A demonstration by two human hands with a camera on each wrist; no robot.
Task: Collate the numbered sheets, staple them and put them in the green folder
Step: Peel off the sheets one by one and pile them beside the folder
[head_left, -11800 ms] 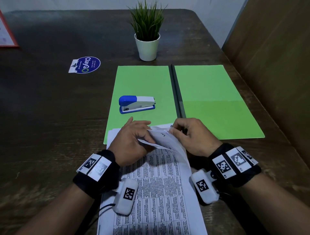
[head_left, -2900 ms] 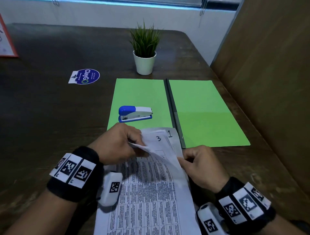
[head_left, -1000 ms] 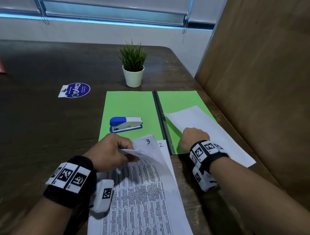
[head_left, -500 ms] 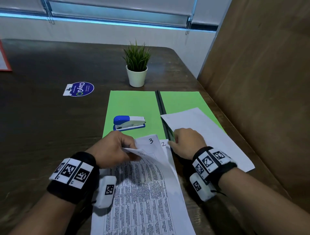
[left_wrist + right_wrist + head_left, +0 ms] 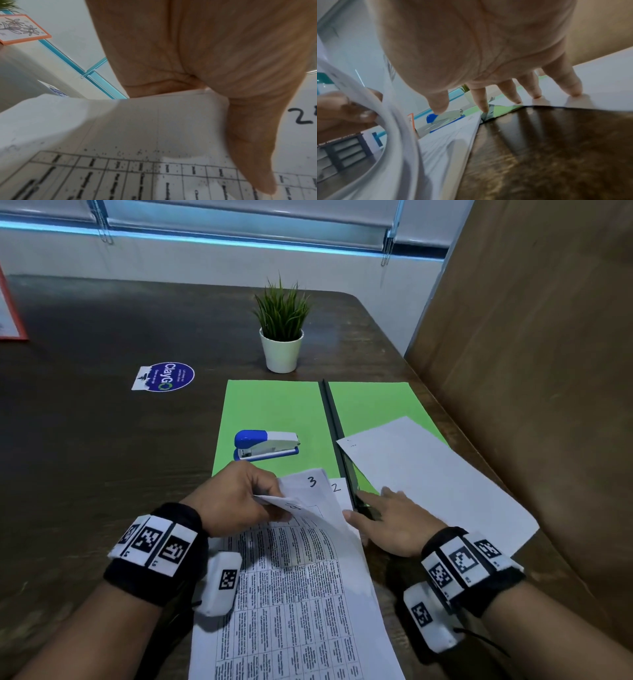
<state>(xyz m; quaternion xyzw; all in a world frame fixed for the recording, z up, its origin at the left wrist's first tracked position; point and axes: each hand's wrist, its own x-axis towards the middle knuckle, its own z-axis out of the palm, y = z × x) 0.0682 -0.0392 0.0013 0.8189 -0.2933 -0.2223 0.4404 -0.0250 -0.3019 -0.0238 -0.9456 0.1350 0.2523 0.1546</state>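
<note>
The green folder (image 5: 274, 412) lies open on the dark table, with the blue and white stapler (image 5: 265, 444) on its left half. One white sheet (image 5: 435, 481) lies blank side up across the right half. The stack of printed sheets (image 5: 294, 594) lies in front of me. My left hand (image 5: 272, 496) pinches the lifted top corners, baring the sheet marked 3 (image 5: 310, 484) and the sheet marked 2 (image 5: 337, 487). My right hand (image 5: 370, 503) is open by the folder's spine. In the right wrist view its fingertips (image 5: 571, 92) touch the loose sheet and its thumb hangs over the stack.
A small potted plant (image 5: 281, 337) stands behind the folder. A round blue sticker (image 5: 164, 376) lies at the back left, and an orange-framed card (image 5: 8, 313) at the far left edge. A brown wooden partition (image 5: 534, 371) closes off the right side of the table.
My right hand laid the top sheet on the folder's right half, then came back left toward the stack with its fingers straightened. My left hand has kept the corners lifted.
</note>
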